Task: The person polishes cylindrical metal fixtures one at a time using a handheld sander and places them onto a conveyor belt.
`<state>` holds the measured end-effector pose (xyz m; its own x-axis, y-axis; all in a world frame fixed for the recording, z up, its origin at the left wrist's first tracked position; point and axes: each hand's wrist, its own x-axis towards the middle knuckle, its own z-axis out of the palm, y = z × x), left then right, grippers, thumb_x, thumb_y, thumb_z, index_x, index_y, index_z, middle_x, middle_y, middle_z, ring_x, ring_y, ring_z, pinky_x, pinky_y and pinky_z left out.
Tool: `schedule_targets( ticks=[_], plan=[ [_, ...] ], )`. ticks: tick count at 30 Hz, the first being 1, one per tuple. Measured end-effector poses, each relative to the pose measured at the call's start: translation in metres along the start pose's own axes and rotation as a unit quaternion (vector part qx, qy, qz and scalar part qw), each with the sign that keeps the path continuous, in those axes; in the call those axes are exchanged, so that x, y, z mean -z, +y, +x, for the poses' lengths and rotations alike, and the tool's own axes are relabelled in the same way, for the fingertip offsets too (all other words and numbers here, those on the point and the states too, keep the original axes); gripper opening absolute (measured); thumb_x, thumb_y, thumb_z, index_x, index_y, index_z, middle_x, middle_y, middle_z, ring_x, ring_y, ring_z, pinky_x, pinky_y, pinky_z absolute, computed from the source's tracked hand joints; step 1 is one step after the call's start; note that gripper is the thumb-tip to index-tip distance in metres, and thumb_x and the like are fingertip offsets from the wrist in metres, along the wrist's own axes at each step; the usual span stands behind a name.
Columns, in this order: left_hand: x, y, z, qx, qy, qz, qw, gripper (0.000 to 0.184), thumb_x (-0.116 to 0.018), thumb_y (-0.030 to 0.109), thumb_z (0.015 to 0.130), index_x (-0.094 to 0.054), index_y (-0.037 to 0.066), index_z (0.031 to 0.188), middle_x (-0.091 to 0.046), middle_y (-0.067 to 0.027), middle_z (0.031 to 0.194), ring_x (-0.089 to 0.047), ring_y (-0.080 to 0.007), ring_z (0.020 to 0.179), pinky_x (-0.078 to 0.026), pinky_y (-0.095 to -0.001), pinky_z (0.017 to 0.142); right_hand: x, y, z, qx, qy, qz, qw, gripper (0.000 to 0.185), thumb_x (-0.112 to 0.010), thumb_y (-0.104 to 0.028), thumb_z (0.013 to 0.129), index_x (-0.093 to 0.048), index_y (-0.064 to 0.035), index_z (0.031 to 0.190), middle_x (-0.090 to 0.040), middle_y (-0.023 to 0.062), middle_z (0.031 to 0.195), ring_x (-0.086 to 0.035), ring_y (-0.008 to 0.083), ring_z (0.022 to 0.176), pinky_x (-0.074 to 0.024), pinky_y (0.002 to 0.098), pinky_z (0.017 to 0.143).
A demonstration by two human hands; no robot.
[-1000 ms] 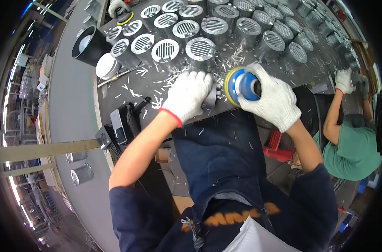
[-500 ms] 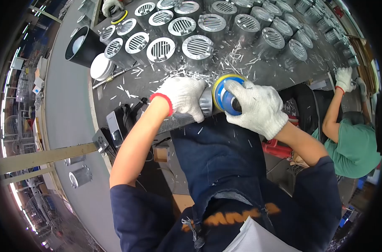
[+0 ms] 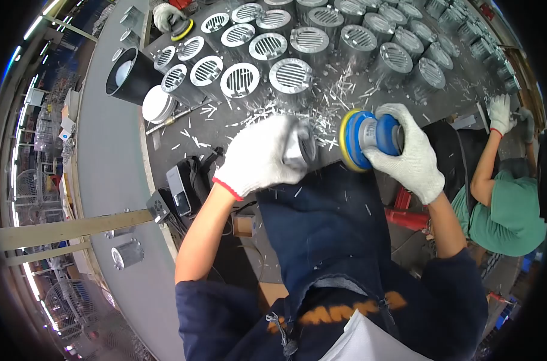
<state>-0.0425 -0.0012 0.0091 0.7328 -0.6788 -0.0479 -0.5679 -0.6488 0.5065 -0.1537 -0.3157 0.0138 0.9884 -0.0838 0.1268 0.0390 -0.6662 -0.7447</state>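
My left hand (image 3: 260, 150), in a white knit glove with a red cuff, is closed around a metal cylinder (image 3: 301, 146). The cylinder is blurred and partly hidden by the fingers. In my right hand (image 3: 422, 161), also gloved in white, is a blue palm sander (image 3: 369, 137). Its yellow-rimmed pad faces the cylinder, with a gap between them. Beyond both hands, several metal cylinders with slotted round tops, such as this slotted cylinder (image 3: 290, 78), stand upright on the dark worktable (image 3: 222, 123). Thin pale slivers (image 3: 273, 112) lie scattered around them.
A black bin (image 3: 129, 75) and a stack of white discs (image 3: 159, 105) are at the left. Nearer stands a grey device (image 3: 179, 189) with cables. Another person's gloved hand (image 3: 168, 17) holds a sander at the far left; a person in green (image 3: 505, 204) works at the right.
My right hand has drawn the sander away to the right, off the cylinder. My left hand has turned the cylinder, and its open-looking end now shows more.
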Motion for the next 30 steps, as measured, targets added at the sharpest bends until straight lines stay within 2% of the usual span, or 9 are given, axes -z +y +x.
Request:
schedule_targets(
  ticks=[3,4,5,7,9,11,14,23,30],
  plan=[
    [-0.011,-0.004,-0.003,0.000,0.122,-0.079,0.989,0.105,-0.106,0.035,0.069,-0.060,0.006,0.160,-0.077,-0.0223,0.142,-0.078,-0.0391,0.132,-0.062,-0.0483,0.113,-0.002,-0.005,-0.009,0.014,-0.016,0.055,0.998,0.071,-0.100,-0.036,0.082,-0.069,-0.0103,0.140,-0.078,0.0169,0.140,-0.081,0.0342,0.130,-0.0636,0.0457,0.110],
    [-0.018,-0.007,-0.001,-0.006,0.121,-0.076,0.990,0.105,-0.106,0.035,0.069,-0.060,0.006,0.160,-0.077,-0.0223,0.142,-0.078,-0.0391,0.132,-0.062,-0.0483,0.113,-0.006,-0.011,-0.009,0.034,-0.017,0.036,0.999,0.067,-0.098,-0.039,0.085,-0.070,-0.0101,0.139,-0.081,0.0181,0.130,-0.084,0.0359,0.122,-0.0651,0.0464,0.106],
    [-0.027,-0.010,0.001,-0.011,0.126,-0.103,0.987,0.106,-0.107,0.036,0.070,-0.061,0.004,0.159,-0.075,-0.0232,0.144,-0.075,-0.0426,0.134,-0.060,-0.0503,0.116,-0.010,-0.021,-0.008,-0.009,-0.038,0.017,0.999,0.067,-0.096,-0.044,0.088,-0.069,-0.0112,0.140,-0.084,0.0192,0.115,-0.086,0.0409,0.111,-0.0670,0.0484,0.101],
    [-0.042,-0.017,0.002,-0.020,0.124,-0.130,0.983,0.106,-0.107,0.037,0.070,-0.061,0.003,0.159,-0.073,-0.0242,0.145,-0.072,-0.0460,0.137,-0.058,-0.0523,0.119,-0.026,-0.017,-0.003,0.023,-0.041,-0.005,0.999,0.069,-0.095,-0.049,0.088,-0.069,-0.0132,0.142,-0.085,0.0202,0.105,-0.087,0.0447,0.103,-0.0681,0.0515,0.097],
    [-0.046,-0.022,0.000,-0.048,0.112,-0.085,0.989,0.122,-0.114,0.043,0.066,-0.055,-0.003,0.162,-0.069,-0.0273,0.152,-0.070,-0.0420,0.144,-0.056,-0.0496,0.122,-0.031,-0.027,0.004,0.029,-0.074,-0.017,0.997,0.073,-0.095,-0.051,0.088,-0.068,-0.0130,0.144,-0.086,0.0225,0.110,-0.086,0.0447,0.106,-0.0677,0.0538,0.100],
    [-0.047,-0.022,-0.003,-0.061,0.094,-0.079,0.991,0.123,-0.114,0.042,0.067,-0.054,-0.003,0.164,-0.067,-0.0274,0.154,-0.068,-0.0431,0.146,-0.055,-0.0509,0.123,-0.038,-0.027,0.007,0.053,-0.099,0.011,0.994,0.076,-0.095,-0.050,0.088,-0.067,-0.0115,0.147,-0.086,0.0222,0.113,-0.086,0.0448,0.107,-0.0675,0.0540,0.101],
    [-0.048,-0.026,-0.005,-0.068,0.116,-0.091,0.987,0.111,-0.110,0.037,0.076,-0.055,-0.003,0.164,-0.068,-0.0277,0.153,-0.069,-0.0432,0.145,-0.056,-0.0502,0.123,-0.040,-0.038,0.008,0.065,-0.106,0.029,0.992,0.079,-0.096,-0.049,0.087,-0.067,-0.0108,0.149,-0.086,0.0216,0.115,-0.086,0.0438,0.108,-0.0675,0.0539,0.101],
    [-0.046,-0.037,-0.005,-0.053,0.114,-0.145,0.982,0.102,-0.107,0.040,0.080,-0.060,-0.001,0.161,-0.070,-0.0260,0.150,-0.070,-0.0428,0.141,-0.056,-0.0499,0.120,-0.038,-0.044,0.014,0.115,-0.181,-0.001,0.977,0.072,-0.099,-0.039,0.083,-0.069,-0.0084,0.142,-0.086,0.0205,0.117,-0.087,0.0408,0.105,-0.0703,0.0486,0.098],
    [-0.041,-0.038,-0.008,-0.041,0.103,-0.161,0.981,0.114,-0.112,0.034,0.068,-0.059,0.001,0.164,-0.072,-0.0217,0.151,-0.071,-0.0395,0.142,-0.056,-0.0486,0.122,-0.021,-0.025,0.031,0.158,-0.170,-0.076,0.970,0.070,-0.098,-0.036,0.081,-0.071,-0.0110,0.141,-0.086,0.0176,0.118,-0.087,0.0396,0.099,-0.0710,0.0481,0.092]
  ],
)
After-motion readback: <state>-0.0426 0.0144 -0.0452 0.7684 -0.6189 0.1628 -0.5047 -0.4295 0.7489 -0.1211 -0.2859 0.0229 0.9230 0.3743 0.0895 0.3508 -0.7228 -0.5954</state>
